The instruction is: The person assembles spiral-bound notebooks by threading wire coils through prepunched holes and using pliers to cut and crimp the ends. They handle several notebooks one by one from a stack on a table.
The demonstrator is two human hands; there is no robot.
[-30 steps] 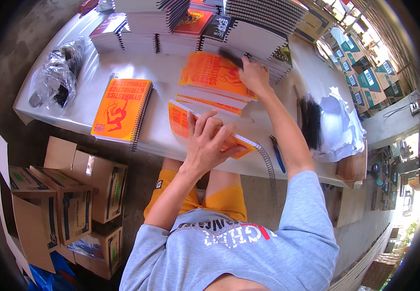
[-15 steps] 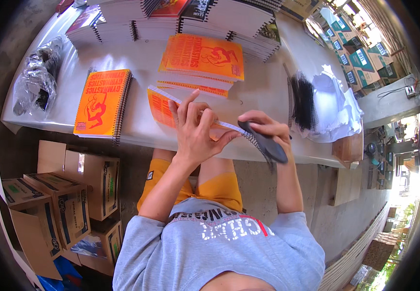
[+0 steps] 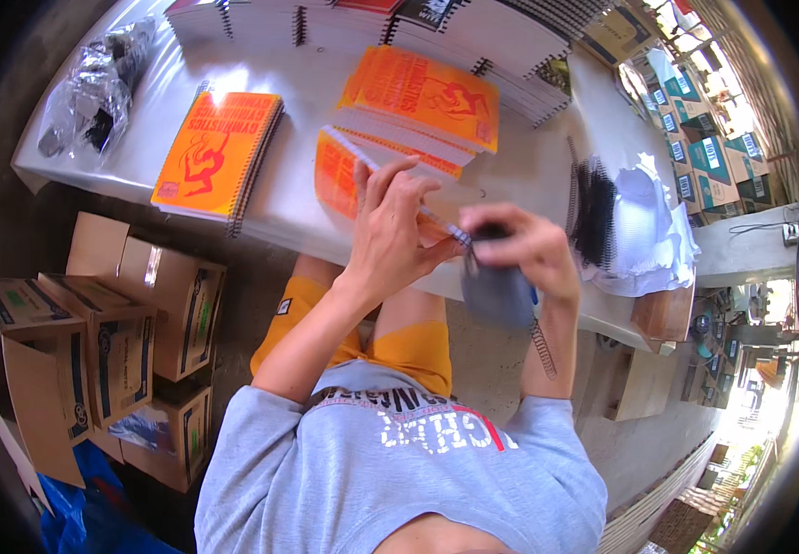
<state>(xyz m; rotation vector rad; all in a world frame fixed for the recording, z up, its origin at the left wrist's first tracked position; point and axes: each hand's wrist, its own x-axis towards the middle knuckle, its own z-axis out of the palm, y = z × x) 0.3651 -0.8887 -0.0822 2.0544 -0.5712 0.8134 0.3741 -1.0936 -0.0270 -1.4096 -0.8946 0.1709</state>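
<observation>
My left hand (image 3: 390, 222) pinches an orange-covered notebook (image 3: 335, 175), tilted up on edge above the table's near side. At the notebook's right end my right hand (image 3: 527, 247) is closed around a dark grey, flat, rounded object (image 3: 498, 295), smeared by motion, so its kind cannot be made out. A thin dark spiral binding coil (image 3: 542, 351) dangles below it, in front of my right forearm. Beyond my hands lies a stack of orange spiral notebooks (image 3: 450, 102). Another orange stack (image 3: 205, 162) sits to the left.
A heap of black binding coils (image 3: 593, 208) lies right, beside crumpled white paper (image 3: 644, 226). Clear plastic wrapping (image 3: 99, 92) is at the table's left end. Spiral-bound books (image 3: 510, 42) line the back. Cardboard boxes (image 3: 122, 342) stand on the floor at left.
The dark grey object has swung downward in my right hand and blurred. The loose coil now dangles lower, by my right forearm. My left hand still holds the notebook; the whole view has shifted.
</observation>
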